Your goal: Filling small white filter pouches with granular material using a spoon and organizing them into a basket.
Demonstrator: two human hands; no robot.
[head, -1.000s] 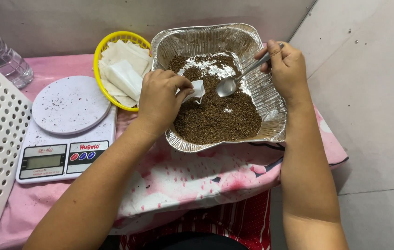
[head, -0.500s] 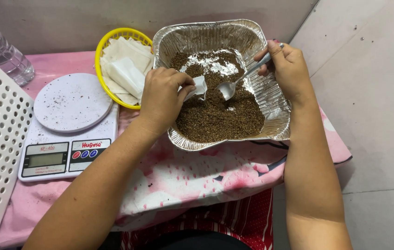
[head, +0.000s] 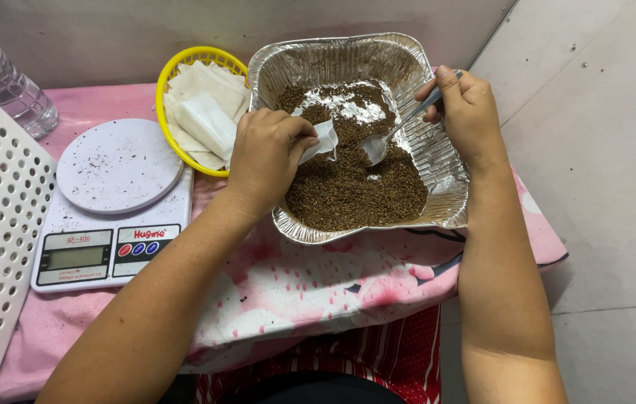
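While the foil tray (head: 449, 196) holds brown grain dusted white, the left hand (head: 265, 153) pinches a small white pouch (head: 323, 139) over it and the right hand (head: 466, 108) grips a metal spoon (head: 396, 129). Left of the tray, a yellow basket (head: 183, 63) holds more white pouches (head: 202, 120).

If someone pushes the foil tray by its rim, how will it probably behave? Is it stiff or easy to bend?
The foil tray looks thin and creased, so its rim would probably dent or buckle rather than push cleanly. The brown grains fill its bottom, so it is likely heavy for such walls and may sag if lifted by one side. It overhangs the table edge slightly, so a push could tip it.
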